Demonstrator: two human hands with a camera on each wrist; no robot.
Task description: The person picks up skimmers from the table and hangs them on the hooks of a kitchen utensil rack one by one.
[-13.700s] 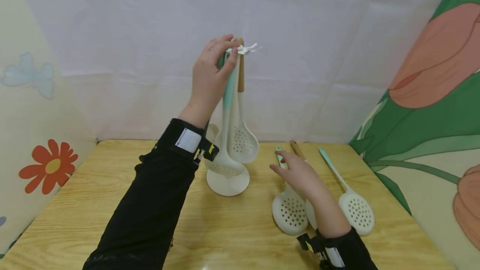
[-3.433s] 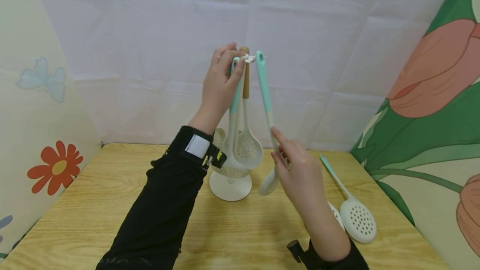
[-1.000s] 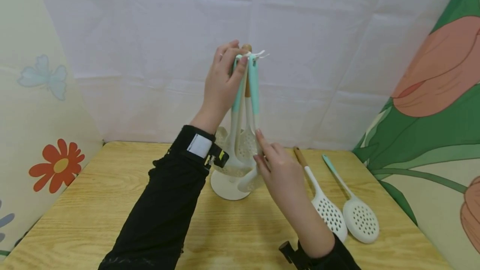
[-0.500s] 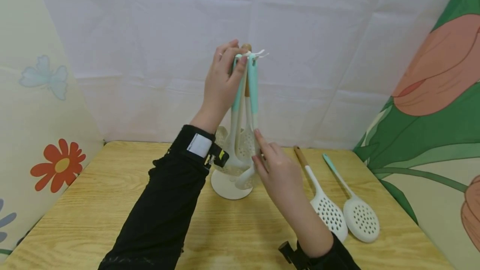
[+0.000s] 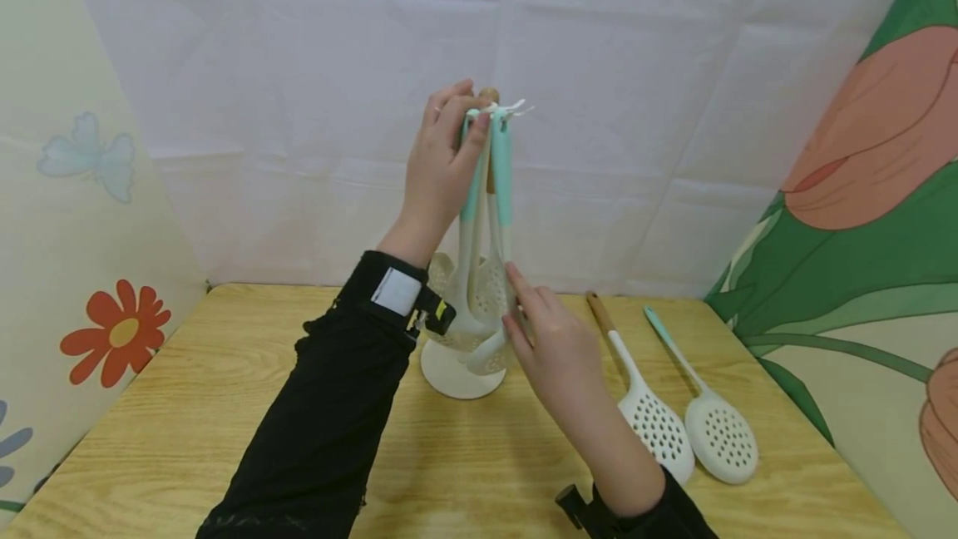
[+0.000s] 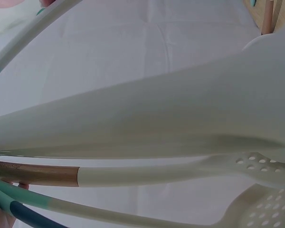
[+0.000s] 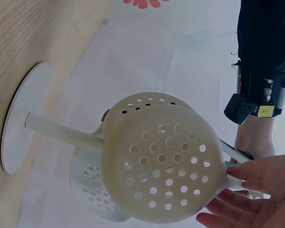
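No text, brand or number can be read in any view. The wooden handle in the left wrist view bears a small dark imprint, too blurred to make out, and the yellow tag on the wrist strap (seen in the right wrist view, also as a speck from the head camera) carries tiny marks that stay illegible.

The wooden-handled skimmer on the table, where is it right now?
In the head view the wooden-handled skimmer lies flat on the table, right of the rack, between the right hand and a teal-handled skimmer.
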